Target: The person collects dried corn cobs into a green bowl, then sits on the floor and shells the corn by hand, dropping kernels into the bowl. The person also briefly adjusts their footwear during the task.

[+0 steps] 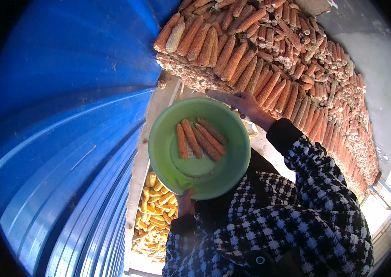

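A green plastic basin [161, 145] with several bare reddish corn cobs [192, 138] lying in it is in front of me. My left hand [185, 204] grips its near rim, thumb over the edge. My right hand [245, 104] is at the far right side of the basin, beside the stacked corn cobs [237, 65]; its fingers stretch toward the foot of the stack. Whether it touches the rim or holds anything is not clear. One pale cob [175, 37] stands among the reddish ones at the stack's left end.
A blue corrugated metal wall [77, 104] rises on the left. Yellow ears of corn [154, 218] lie heaped below the basin, beside a narrow concrete ledge [138, 162]. Behind the cob stack is a grey wall [372, 69].
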The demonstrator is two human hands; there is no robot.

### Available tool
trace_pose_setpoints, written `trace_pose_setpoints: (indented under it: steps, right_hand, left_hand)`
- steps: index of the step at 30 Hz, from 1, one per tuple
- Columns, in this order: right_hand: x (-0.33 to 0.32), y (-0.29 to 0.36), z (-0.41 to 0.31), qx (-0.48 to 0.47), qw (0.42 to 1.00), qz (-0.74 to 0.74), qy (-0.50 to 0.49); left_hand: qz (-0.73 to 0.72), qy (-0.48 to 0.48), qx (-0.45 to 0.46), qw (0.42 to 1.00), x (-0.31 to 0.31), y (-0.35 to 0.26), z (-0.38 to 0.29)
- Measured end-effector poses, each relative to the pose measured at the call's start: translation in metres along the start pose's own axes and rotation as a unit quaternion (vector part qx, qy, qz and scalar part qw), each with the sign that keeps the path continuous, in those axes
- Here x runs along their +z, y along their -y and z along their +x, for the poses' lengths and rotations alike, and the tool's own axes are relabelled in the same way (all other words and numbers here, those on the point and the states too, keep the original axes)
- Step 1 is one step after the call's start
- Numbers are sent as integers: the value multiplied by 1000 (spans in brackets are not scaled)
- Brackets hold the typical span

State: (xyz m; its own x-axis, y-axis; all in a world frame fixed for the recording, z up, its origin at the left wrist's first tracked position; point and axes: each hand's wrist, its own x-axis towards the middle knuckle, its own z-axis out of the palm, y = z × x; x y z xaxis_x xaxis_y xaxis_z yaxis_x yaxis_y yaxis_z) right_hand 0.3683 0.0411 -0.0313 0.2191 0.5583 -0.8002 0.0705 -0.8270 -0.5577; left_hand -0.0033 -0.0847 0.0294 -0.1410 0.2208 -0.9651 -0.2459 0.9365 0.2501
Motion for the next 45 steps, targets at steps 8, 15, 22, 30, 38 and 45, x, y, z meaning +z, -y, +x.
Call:
trace_pose_setpoints:
  steps: [8, 15, 22, 30, 38, 45]
  right_hand:
    - [-21, 5, -9, -36, 999, 15, 15]
    - [-53, -11, -61, -80, 965, 248, -38]
    - [-79, -56, -17, -109, 931, 183, -298]
    - [-90, -92, 21, -96, 948, -7, -302]
    - [-105, -64, 46, -50, 927, -112, -354]
    - [-123, -76, 58, -59, 900, -148, -405]
  left_hand:
    - [18, 39, 20, 999, 8, -7, 2]
    - [10, 15, 24, 1000, 26, -19, -13]
    - [22, 32, 48, 998, 43, -24, -17]
    - [80, 21, 75, 994, 69, -28, -22]
    - [60, 25, 53, 996, 79, -31, -20]
    - [72, 16, 41, 996, 84, -33, -31]
